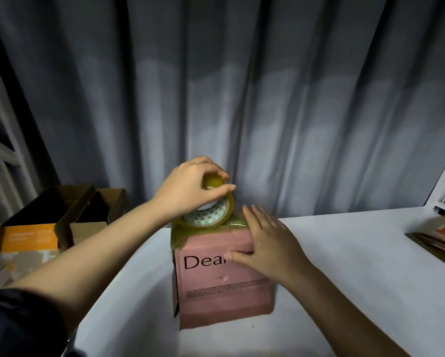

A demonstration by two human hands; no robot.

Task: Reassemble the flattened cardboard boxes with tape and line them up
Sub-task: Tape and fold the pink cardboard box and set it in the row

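The left hand (190,188) pinches the tape roll (211,210) from above; the roll rests on the pink box (216,287) right beneath. The right hand (266,243), fingers flat, presses the box's top. Yellowish tape covers its far edge.

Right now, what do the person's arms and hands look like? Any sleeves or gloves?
Both hands are bare: no gloves, rings or watch show on the left hand or the right hand. The left arm has a dark sleeve pushed up past the elbow. The right forearm is bare as far as it shows.
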